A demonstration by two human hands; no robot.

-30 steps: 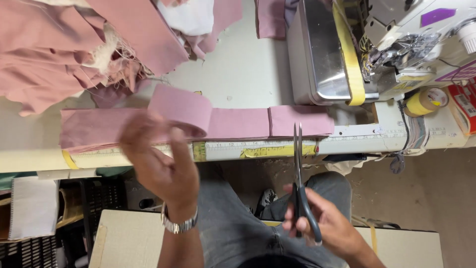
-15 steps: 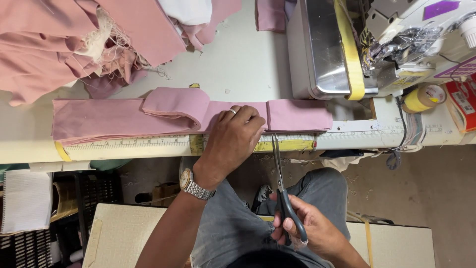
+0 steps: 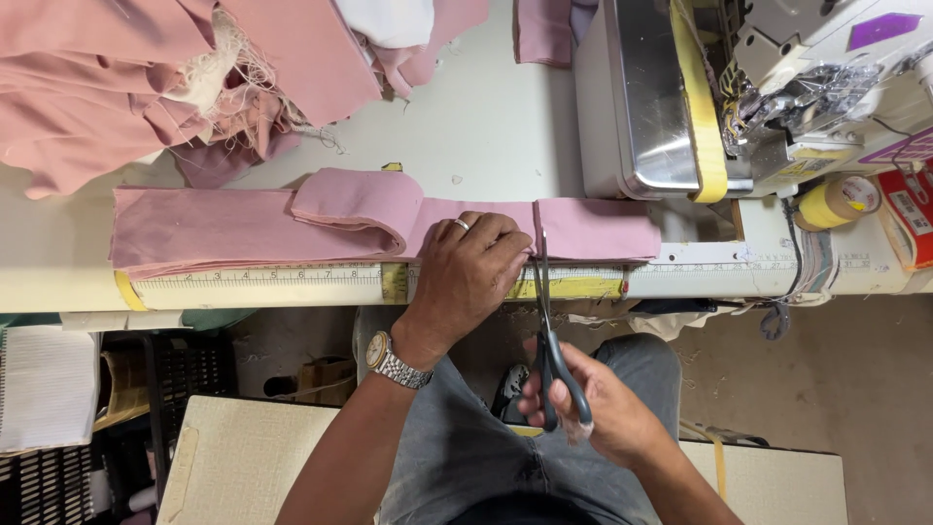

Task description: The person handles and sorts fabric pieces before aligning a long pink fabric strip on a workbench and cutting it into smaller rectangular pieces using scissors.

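A long folded strip of pink fabric (image 3: 243, 224) lies along the front of the white table (image 3: 486, 126), over a ruler strip (image 3: 292, 282) stuck to the table edge. My left hand (image 3: 471, 272) presses flat on the strip, a ring on one finger and a metal watch on the wrist. My right hand (image 3: 588, 403) holds scissors (image 3: 544, 321) by the handles; the blades point away from me and meet the strip just right of my left hand. A short end of the fabric (image 3: 598, 228) lies to the right of the blades.
A heap of pink fabric (image 3: 146, 87) fills the back left. A sewing machine (image 3: 739, 87) stands at the back right, with a yellow tape roll (image 3: 838, 202) beside it. Below the table are crates and a pale board (image 3: 243, 457).
My left hand came down from the air onto the strip and holds it. The scissors moved left and forward from below the table edge until the blades reached the fabric.
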